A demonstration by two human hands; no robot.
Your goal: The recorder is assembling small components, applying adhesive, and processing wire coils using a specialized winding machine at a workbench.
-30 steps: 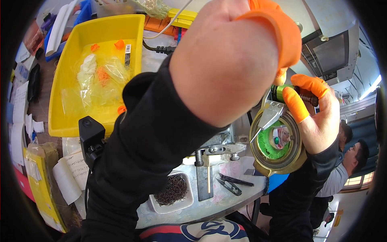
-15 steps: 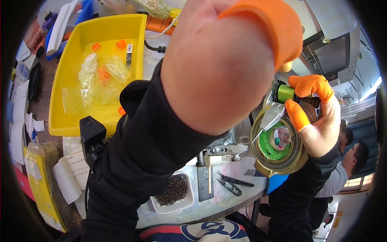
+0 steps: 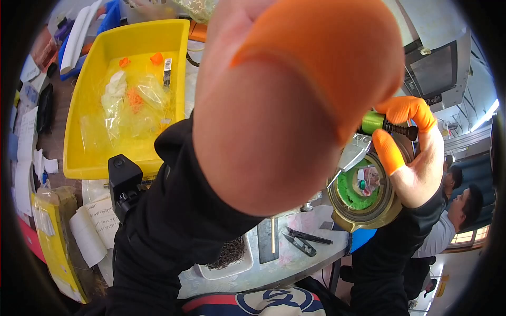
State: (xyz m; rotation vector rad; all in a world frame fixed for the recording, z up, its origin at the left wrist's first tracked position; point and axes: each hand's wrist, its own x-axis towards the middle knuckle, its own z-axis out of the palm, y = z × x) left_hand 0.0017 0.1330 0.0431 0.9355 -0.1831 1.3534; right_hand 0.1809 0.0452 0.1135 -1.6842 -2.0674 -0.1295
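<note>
My left hand (image 3: 274, 121), with orange finger covers, looms large and blurred at the top middle. Its fingertips are out of sight, so whether it holds anything is hidden. At the right, my right hand (image 3: 419, 179) has orange covers on its thumb and forefinger, which close round a green cylinder (image 3: 372, 122) with a dark, ridged rod at its end. Just below sits a round brass-coloured ring fixture (image 3: 363, 220). Inside it is a green disc (image 3: 347, 190) with a small clear, pinkish piece (image 3: 372, 179). A silver metal arm (image 3: 354, 152) reaches over the ring, partly covered by my left hand.
A yellow tray (image 3: 71, 152) with clear plastic bags stands at the left. A white dish (image 3: 232, 271) of dark wiry bits, black snips (image 3: 300, 245) and an open notebook (image 3: 92, 231) lie nearer. People (image 3: 464, 205) sit at the far right.
My left hand and forearm have shifted and look larger, covering more of the silver arm, the green cylinder and the bench tools. My right hand has barely moved.
</note>
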